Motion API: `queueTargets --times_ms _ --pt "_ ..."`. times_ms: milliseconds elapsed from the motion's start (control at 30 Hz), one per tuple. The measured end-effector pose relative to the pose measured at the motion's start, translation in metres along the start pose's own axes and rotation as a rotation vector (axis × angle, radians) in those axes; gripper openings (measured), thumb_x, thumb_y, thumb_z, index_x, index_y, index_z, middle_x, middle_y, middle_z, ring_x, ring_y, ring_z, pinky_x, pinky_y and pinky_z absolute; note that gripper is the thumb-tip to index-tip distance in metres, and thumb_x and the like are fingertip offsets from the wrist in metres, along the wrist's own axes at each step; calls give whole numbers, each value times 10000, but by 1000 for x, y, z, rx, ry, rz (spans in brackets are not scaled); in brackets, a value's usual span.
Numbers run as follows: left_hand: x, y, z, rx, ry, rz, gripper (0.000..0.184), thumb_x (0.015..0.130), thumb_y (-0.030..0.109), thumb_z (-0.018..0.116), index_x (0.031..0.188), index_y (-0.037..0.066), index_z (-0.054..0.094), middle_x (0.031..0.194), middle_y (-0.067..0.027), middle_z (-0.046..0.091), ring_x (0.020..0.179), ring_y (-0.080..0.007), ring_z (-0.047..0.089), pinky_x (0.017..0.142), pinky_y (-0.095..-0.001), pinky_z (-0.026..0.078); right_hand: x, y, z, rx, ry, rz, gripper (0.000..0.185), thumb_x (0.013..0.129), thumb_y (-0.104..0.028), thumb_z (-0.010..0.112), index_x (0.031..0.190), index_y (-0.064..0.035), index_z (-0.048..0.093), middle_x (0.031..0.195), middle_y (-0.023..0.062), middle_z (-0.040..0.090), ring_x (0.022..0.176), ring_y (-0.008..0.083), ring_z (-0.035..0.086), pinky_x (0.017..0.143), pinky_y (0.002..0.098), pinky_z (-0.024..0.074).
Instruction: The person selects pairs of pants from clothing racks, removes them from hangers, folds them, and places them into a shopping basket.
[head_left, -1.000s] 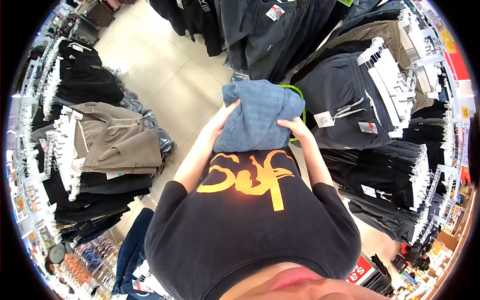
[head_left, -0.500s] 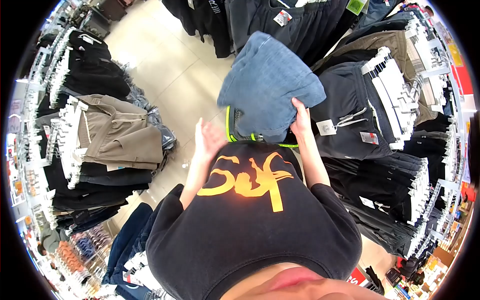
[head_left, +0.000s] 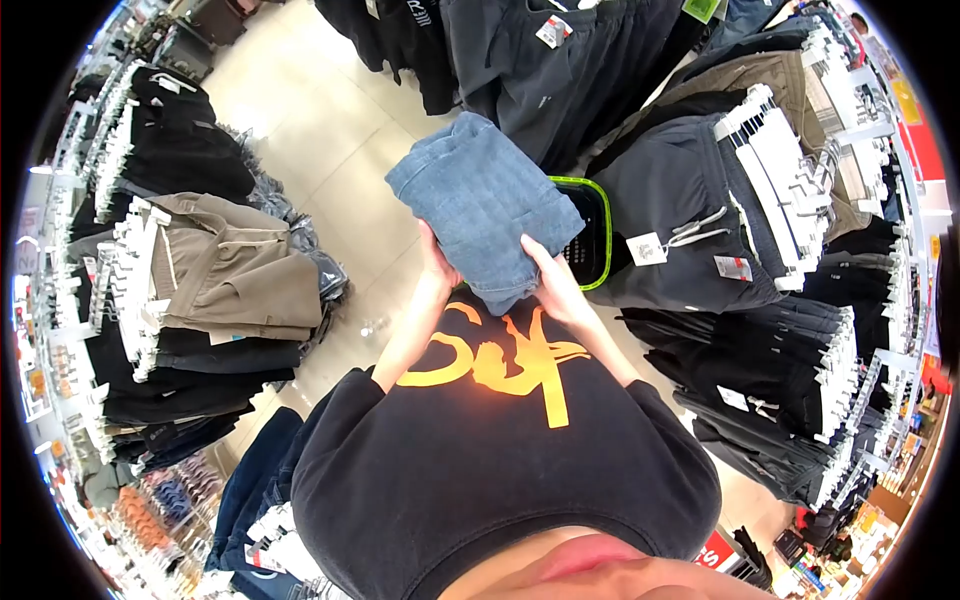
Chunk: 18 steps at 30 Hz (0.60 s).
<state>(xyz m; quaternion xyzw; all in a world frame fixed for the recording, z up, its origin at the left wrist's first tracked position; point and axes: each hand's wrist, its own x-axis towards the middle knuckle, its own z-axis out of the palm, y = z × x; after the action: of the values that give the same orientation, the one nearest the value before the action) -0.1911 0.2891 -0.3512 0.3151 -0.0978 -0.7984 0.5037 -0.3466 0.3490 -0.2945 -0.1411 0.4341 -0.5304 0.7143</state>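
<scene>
A folded pair of blue jeans (head_left: 490, 205) is held up in front of my chest by both hands. My left hand (head_left: 437, 258) grips its near left edge, fingers partly hidden beneath the denim. On the near right side, my right hand (head_left: 552, 283) holds the bundle with the thumb on top and the other fingers mostly out of sight. Just right of the jeans, partly covered by them, is a black shopping basket with a bright green rim (head_left: 606, 215).
Dark shorts with drawstrings and tags (head_left: 665, 210) hang on the rack close to my right. At the left, khaki shorts (head_left: 240, 265) hang among black garments. More dark trousers (head_left: 560, 80) hang ahead. Pale tiled floor (head_left: 335, 150) runs between the racks.
My left hand, free before, has taken hold of the jeans. The bundle has come lower and left and looks more compactly folded. More of the basket shows, now at the right.
</scene>
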Motion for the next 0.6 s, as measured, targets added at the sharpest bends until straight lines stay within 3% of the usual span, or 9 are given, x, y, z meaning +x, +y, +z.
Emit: queueTargets --times_ms 67,133,200,233,267,333,400,533,600 --pt "3 -6 -20 21 -18 -29 921 641 692 541 1321 127 284 1329 -113 345 1193 -324 348 954 -507 315 -1 4 -20 -276 -12 -241 597 831 -227 555 1319 -68 252 1298 106 361 1159 218 394 941 368 345" --pt "4 -7 -41 19 -53 -62 872 647 655 573 1294 120 338 1294 -117 395 1170 -314 383 948 -495 330 -13 -20 -32 -426 230 -83 633 857 -322 486 1361 -124 159 1316 127 335 1169 243 382 934 401 349" --pt "8 -1 -62 5 -61 -157 791 672 607 581 1259 114 388 1250 -117 442 1139 -306 417 945 -479 339 -6 -25 -62 -143 81 -145 686 847 -426 442 1382 -179 90 1323 148 327 1170 257 379 925 429 349" --pt "9 0 -69 -3 -64 -207 751 684 583 586 1242 111 413 1228 -117 465 1124 -302 435 944 -471 344 0 -22 -68 -229 43 -114 756 826 -470 445 1388 -176 34 1337 160 303 1152 273 402 919 418 359" --pt "7 -1 -70 28 8 -243 737 695 576 577 1239 105 416 1223 -119 469 1118 -299 441 943 -463 348 7 -13 -62 -277 72 -89 743 790 -431 527 1363 -109 180 1293 150 371 1111 255 439 896 377 382" --pt "5 -1 -68 94 149 -313 712 718 562 560 1234 91 423 1212 -123 478 1106 -294 452 939 -446 355 13 5 -42 -235 0 209 696 738 -365 619 1279 -29 338 1199 139 476 1047 241 495 867 338 408" --pt "-18 16 -49 155 217 -296 701 743 552 532 1244 78 410 1219 -128 471 1107 -289 451 937 -439 358 18 14 -20 22 17 406 553 704 -316 663 1125 1 498 1072 113 567 969 206 541 850 305 421" --pt "-34 47 -93 145 93 -373 653 832 522 424 1284 57 347 1270 -131 417 1129 -275 429 944 -413 353 45 70 -22 213 -183 507 452 743 -222 618 1118 -3 493 1050 114 571 941 212 560 856 345 438" --pt "-41 48 -98 268 199 -411 660 841 535 402 1294 60 329 1287 -122 397 1147 -269 411 953 -401 345 52 94 -29 290 -230 527 467 745 -209 615 1136 2 472 1071 118 557 946 216 558 859 350 439"
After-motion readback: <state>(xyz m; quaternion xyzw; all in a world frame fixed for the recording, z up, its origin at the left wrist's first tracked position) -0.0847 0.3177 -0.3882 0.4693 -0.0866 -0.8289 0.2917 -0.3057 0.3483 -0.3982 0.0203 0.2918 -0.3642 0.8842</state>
